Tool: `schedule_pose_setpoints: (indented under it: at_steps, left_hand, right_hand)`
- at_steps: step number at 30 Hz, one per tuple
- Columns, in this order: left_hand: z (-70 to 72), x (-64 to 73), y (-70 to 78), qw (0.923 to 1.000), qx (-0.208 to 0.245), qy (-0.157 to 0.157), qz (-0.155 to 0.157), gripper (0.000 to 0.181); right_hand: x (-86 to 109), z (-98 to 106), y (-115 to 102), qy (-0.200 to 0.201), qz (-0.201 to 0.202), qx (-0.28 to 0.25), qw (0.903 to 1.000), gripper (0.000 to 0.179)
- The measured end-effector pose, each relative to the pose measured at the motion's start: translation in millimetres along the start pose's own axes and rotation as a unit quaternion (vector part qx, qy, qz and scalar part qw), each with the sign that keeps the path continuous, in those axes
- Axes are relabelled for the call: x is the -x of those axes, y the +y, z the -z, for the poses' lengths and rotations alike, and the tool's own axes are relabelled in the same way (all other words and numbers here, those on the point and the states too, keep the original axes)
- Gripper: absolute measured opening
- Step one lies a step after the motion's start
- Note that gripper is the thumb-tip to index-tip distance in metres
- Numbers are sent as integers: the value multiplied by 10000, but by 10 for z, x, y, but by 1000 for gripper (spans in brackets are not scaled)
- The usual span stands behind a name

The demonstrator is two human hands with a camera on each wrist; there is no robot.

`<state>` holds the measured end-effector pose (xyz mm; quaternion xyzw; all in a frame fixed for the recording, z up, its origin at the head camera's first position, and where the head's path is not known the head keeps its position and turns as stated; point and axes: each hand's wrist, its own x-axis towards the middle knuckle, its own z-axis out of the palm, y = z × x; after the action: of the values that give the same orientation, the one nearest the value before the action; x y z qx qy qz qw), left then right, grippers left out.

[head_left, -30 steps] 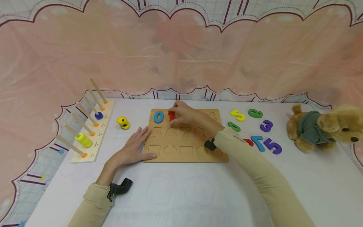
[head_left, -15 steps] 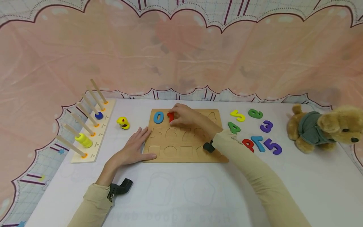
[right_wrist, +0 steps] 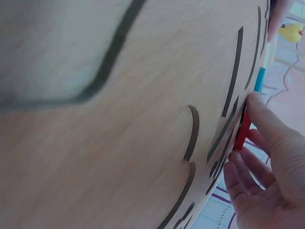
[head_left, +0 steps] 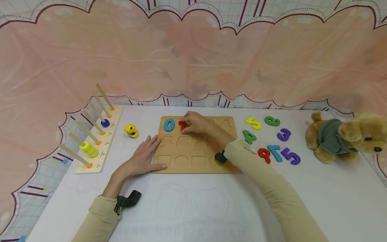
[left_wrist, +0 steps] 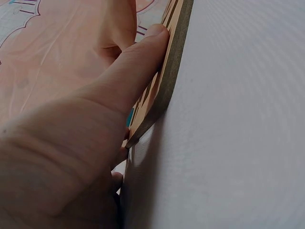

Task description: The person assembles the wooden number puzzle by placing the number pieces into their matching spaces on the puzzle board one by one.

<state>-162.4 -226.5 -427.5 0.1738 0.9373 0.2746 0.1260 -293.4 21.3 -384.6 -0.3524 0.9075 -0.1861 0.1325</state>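
A wooden number board [head_left: 193, 148] lies on the white table, with number-shaped recesses cut into it. My right hand [head_left: 198, 123] is at its far left part, thumb and fingers pinching a red number 1 [head_left: 182, 126]. In the right wrist view the red 1 [right_wrist: 243, 129] lies at the board's surface; whether it sits fully in a recess cannot be told. Just left of it a blue number 0 [head_left: 165, 125] is in the top row. My left hand [head_left: 141, 158] rests spread on the board's left edge, its thumb [left_wrist: 143, 52] lying on the near corner.
Right of the board lie several loose numbers, among them a green 4 [head_left: 249, 137], a blue 7 [head_left: 274, 153] and a purple 5 [head_left: 291, 156]. A teddy bear [head_left: 332, 137] is farther right. On the left are a rubber duck [head_left: 131, 130] and a peg stand [head_left: 99, 158] with rings.
My right hand has lowered slightly with the red 1, and its forearm has shifted a little left, uncovering more of the red and green numbers. My left hand has stayed put.
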Motion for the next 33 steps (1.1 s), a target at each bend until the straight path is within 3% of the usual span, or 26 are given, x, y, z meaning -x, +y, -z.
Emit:
schedule_pose_setpoints:
  at_steps: [26,30,33]
  left_hand:
    - [1,-6,11,10000,-19,1,-14,104]
    - [-5,-5,17,10000,1,-12,2,104]
    - [-10,-3,9,10000,-1,-11,29,104]
  right_hand:
    - [15,-82,-37,247,-165,532,9981,57]
    - [25,-79,-56,234,-185,527,9982,64]
    - [89,-31,-69,363,-231,148,9990,71]
